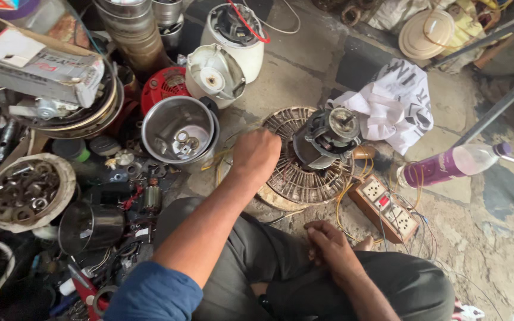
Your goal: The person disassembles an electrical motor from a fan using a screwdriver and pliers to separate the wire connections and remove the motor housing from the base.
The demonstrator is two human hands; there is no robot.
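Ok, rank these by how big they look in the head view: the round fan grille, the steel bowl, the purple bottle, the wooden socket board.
1. Fan grille, plainly the widest.
2. Steel bowl.
3. Purple bottle.
4. Socket board.
Bottle and board look close in length, so their order is unsure.

A cracked concrete floor (304, 65) carries a fan grille (304, 178) with its motor (328, 137), a socket board (386, 208), a bottle (453, 163), a white cloth (394, 101) and a steel bowl (178, 128)
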